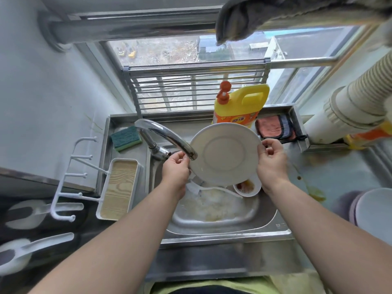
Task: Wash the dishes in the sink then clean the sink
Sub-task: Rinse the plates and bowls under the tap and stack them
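1. I see the round white ceramic plate (225,153) held up over the stainless steel sink (265,219), tilted so its face looks toward me, right beside the spout of the curved chrome faucet (167,137).
2. My left hand (176,169) pinches the plate's left rim, fingers curled over the edge just below the spout.
3. My right hand (272,161) grips the right rim, thumb on the front and fingers folded behind.
4. Below the plate, the basin holds foamy, yellowish water, a small white bowl (248,187) with reddish-orange residue, and a white utensil handle (214,188) lying across the suds.
5. On the ledge behind the sink I see a green-and-yellow scrub sponge (126,137) at left, a yellow detergent jug with an orange pump (239,105) behind the plate, and a folded pink-and-grey cloth (275,129) at right.
6. A white tray with a wood-grain insert (118,188) sits to the left of the basin.
7. Brownish spills (314,192) mark the steel counter on the right.
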{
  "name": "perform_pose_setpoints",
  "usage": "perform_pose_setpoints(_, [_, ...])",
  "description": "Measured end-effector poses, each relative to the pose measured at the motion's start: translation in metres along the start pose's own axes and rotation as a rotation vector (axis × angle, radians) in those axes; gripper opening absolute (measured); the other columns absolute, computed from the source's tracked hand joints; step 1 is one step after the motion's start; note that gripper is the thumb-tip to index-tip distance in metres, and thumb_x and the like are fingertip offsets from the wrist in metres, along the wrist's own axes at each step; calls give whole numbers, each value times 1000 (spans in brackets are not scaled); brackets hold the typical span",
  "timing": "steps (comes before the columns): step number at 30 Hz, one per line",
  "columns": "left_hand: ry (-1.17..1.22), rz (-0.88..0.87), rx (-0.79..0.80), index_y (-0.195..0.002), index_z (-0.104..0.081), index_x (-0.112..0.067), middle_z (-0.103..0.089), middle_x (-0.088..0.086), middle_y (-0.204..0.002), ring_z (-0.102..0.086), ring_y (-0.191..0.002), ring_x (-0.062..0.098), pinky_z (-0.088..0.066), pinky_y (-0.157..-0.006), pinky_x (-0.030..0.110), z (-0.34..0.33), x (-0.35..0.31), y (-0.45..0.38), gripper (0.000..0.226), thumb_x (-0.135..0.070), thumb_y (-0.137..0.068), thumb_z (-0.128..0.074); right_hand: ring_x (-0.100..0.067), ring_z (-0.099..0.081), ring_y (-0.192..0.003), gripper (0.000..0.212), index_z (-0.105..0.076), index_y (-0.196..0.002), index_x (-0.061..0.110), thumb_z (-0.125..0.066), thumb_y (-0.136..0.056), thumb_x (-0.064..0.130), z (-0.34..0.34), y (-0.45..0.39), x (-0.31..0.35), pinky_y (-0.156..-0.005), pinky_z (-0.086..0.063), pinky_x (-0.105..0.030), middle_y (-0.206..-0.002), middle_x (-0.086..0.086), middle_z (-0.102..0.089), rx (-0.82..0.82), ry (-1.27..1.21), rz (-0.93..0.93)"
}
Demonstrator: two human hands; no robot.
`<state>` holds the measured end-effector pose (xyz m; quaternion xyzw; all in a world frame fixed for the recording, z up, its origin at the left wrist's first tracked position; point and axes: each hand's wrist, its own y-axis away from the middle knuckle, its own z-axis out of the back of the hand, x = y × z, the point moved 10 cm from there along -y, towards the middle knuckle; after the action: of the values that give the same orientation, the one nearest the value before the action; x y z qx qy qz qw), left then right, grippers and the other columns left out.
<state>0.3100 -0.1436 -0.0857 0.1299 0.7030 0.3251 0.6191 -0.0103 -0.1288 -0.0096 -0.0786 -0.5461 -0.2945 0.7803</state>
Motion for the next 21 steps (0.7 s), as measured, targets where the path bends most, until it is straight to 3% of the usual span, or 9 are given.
perform_pose_setpoints(3, [-44, 37, 29, -117, -71, -9, -75, -2, -78, -60, -63, 12, -51, -68, 33, -4, 3, 2, 14, -12, -104, -66, -18, -57, -65, 20, -61, -84, 49, -65, -101, 39, 5, -2, 5, -66, -50, -39, -70, 6, -56, -27, 29, 15])
perform_pose_setpoints(6, [-84, 34, 53, -119, -70, -9, -74, 2, -86, -61, -65, 12, -52, -65, 30, 1, 5, 5, 18, -19, -105, -66, -18, -57, -66, 18, -61, -85, 46, -64, -101, 37, 1, -3, -4, -66, -49, -37, -70, 5, -56, -19, 42, -23])
perform_pose_setpoints(10, [-46, -40, 49, -104, -71, -17, -73, -1, -82, -65, -68, 10, -54, -60, 24, 15, -12, 18, 8, -18, -106, -63, -20, -58, -68, 18, -60, -86, 32, -62, -103, 29, -20, 3, -32, -67, -50, -36, -74, 0, -59, -5, -33, -155])
perform_pose_setpoints(14, [15, -120, 92, -98, -75, -18, -79, 0, -83, -73, -74, 11, -59, -66, 24, 25, -35, 39, 11, -11, -101, -68, -27, -65, -80, 13, -64, -88, 25, -63, -101, 26, -52, 20, -83, -72, -61, -48, -88, -2, -70, 23, -162, -430])
perform_pose_setpoints(21, [120, -111, 77, -106, -79, -11, -82, 7, -96, -75, -79, 13, -61, -70, 24, 46, -45, 43, 12, -13, -98, -70, -25, -54, -77, 11, -60, -93, 28, -57, -101, 35, -127, 40, -111, -67, -48, -37, -98, -12, -69, 149, -212, -569])
